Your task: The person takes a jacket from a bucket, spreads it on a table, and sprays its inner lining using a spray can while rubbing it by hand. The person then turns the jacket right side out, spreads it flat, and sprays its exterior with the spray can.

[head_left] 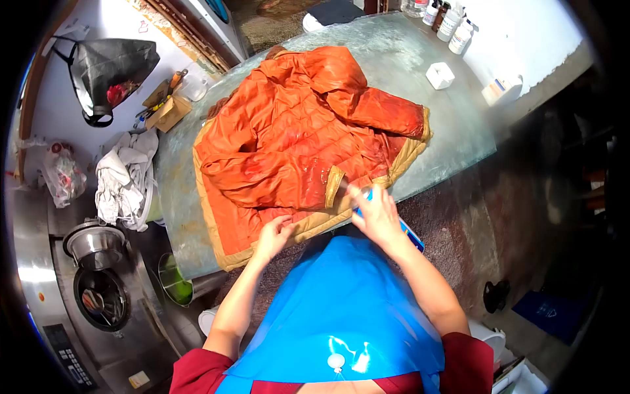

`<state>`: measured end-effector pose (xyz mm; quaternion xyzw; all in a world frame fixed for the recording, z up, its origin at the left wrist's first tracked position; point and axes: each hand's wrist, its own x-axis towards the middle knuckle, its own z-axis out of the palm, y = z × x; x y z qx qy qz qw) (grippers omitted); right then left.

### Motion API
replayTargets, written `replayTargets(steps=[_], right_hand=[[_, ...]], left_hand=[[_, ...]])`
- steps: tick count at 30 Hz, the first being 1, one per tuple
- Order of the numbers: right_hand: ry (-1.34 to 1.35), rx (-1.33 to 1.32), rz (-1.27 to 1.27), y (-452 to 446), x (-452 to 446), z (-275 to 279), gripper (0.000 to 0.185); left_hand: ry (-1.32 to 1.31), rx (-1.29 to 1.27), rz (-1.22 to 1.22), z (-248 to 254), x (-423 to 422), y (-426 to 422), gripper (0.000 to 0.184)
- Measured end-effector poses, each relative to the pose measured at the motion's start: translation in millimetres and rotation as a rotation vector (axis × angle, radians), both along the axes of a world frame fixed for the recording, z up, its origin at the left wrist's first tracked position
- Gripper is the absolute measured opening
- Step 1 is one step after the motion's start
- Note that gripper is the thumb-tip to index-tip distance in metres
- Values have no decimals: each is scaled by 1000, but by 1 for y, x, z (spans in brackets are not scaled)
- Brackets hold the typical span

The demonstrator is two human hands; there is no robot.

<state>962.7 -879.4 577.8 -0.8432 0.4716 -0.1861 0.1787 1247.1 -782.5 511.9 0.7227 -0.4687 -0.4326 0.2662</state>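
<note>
An orange quilted jacket [289, 138] with tan trim lies spread on the table, dark wet-looking patches on its sleeves and body. At its near edge, my left hand [272, 240] has its fingers closed on the tan hem. My right hand [379, 220] is closed around a long blue-handled brush [412, 238], beside the tan cuff [335, 186] of the nearer sleeve. Motion blur and my fingers obscure the brush's working end. A blue apron [341, 308] covers my front, below the table edge.
The jacket rests on a greenish worktable [453, 138]. Several bottles [461, 37] and a white block-shaped container [440, 75] stand at the back right. White cloths [126, 180] hang over a bucket at left, near a steel pot [97, 246] and a green bucket [174, 282].
</note>
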Motion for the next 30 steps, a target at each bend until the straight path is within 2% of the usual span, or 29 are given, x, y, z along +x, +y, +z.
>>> replayTargets(steps=[3,5,7,9,11,12,14,15,17,19,21,23,24,25,26,28,30], right_hand=[[-46,4,-104,-8,4,5,62],[-11,29,48,5,7,8,64],[40,144,136,17,11,10,66],[-9,125,81,12,9,-4,66],[-132,117,-24,2,5,-4,74],[-210,130,-82,-4,1,-2,77],[-336,104,-200,-20,-13,13,85],[-371,14,-253,-32,-23,17,86],[-514,50,-420,-57,-46,34,86],[-651,61,-546,-85,-68,52,87],[-580,-118,-629,-123,-100,41,87],[-639,-195,-657,-163,-130,27,84],[-687,-174,-687,-178,-139,29,84],[-641,-268,-657,-200,-157,16,83],[-601,-304,-683,-219,-171,6,82],[-581,-376,-656,-255,-198,-8,83],[-550,-391,-617,-277,-218,-9,81]], left_hand=[[25,1,75,1,15,12,33],[-3,-3,107,2,17,15,33],[-139,-60,50,4,8,13,31],[-339,-4,-57,19,-12,3,35],[-579,-312,-287,18,-34,-10,33],[-565,-323,-285,12,-40,-17,33],[-712,-504,-446,-14,-59,-40,25],[-784,-501,-494,-27,-64,-51,17],[-780,-570,-509,-32,-66,-66,9],[-784,-548,-442,-27,-65,-73,7],[-600,-538,-279,-3,-59,-74,13],[-420,-463,13,28,-35,-79,18],[-353,-572,115,49,-12,-82,15],[-289,-680,219,79,13,-84,13],[17,-416,495,133,28,-78,10],[-138,-586,568,167,108,-60,15],[-103,-631,804,189,194,-30,19]])
